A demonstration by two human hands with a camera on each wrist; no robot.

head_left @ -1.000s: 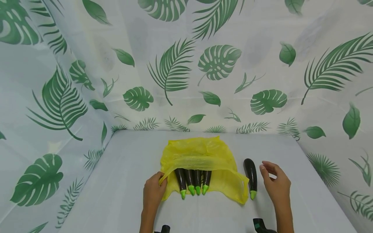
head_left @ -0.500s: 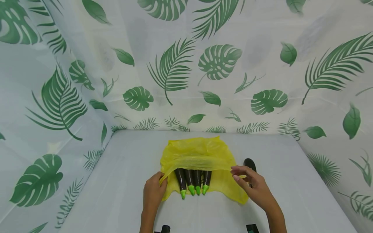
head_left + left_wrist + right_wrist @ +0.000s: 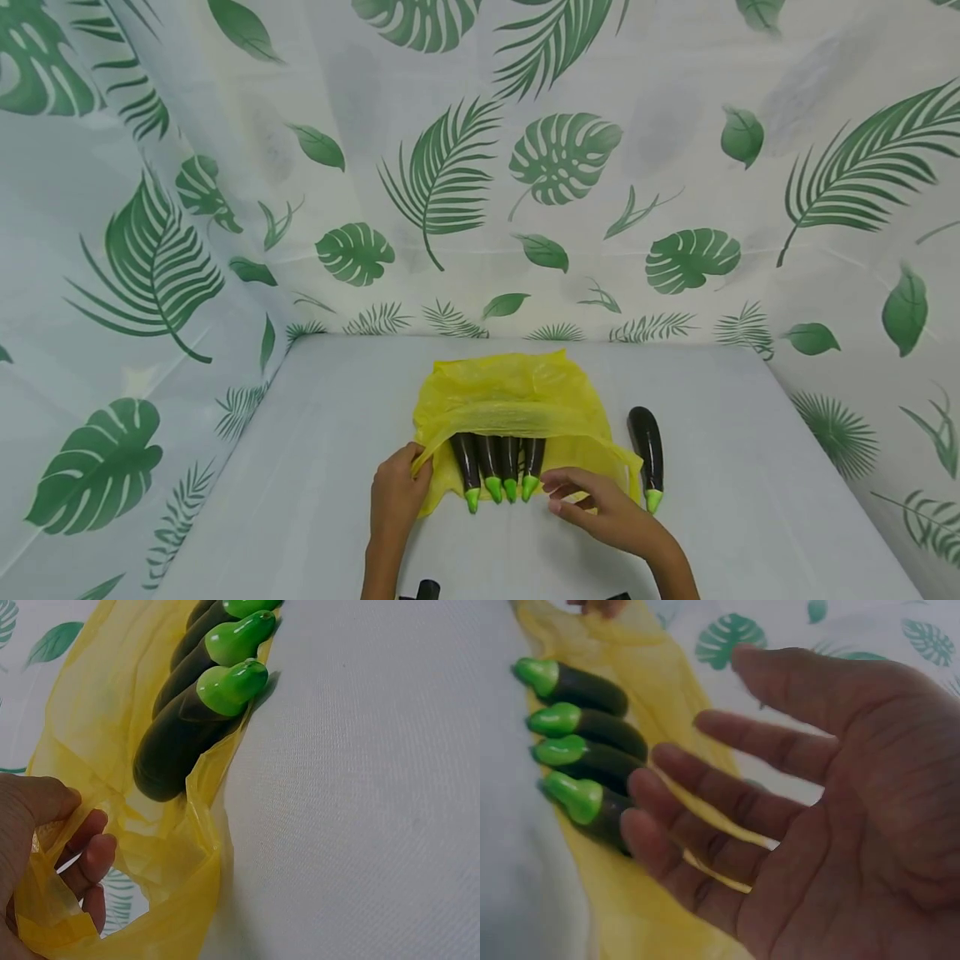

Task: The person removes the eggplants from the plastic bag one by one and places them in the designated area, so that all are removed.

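A yellow plastic bag point(image 3: 510, 379) lies on the white surface with its mouth toward me. Several dark eggplants point(image 3: 489, 457) with green stem ends lie side by side in its mouth, their far ends covered by the bag. My left hand point(image 3: 400, 486) pinches the bag's left edge; the left wrist view shows the thin plastic point(image 3: 161, 847) between thumb and fingers. My right hand point(image 3: 600, 508), fingers loosely bent and holding nothing, is just right of the rightmost bagged eggplant. In the right wrist view its palm point(image 3: 832, 847) faces the camera, beside the eggplants point(image 3: 592, 757).
One more eggplant point(image 3: 647, 450) lies outside the bag, along its right side. The white tabletop point(image 3: 330, 400) is bordered by a leaf-print sheet point(image 3: 465, 292) at the back and both sides. Dark equipment pieces point(image 3: 428, 590) show at the bottom edge.
My right hand has moved left from beyond the loose eggplant, passing over it, to the bag's mouth. The left hand still holds the bag edge, and the eggplants have stayed in place.
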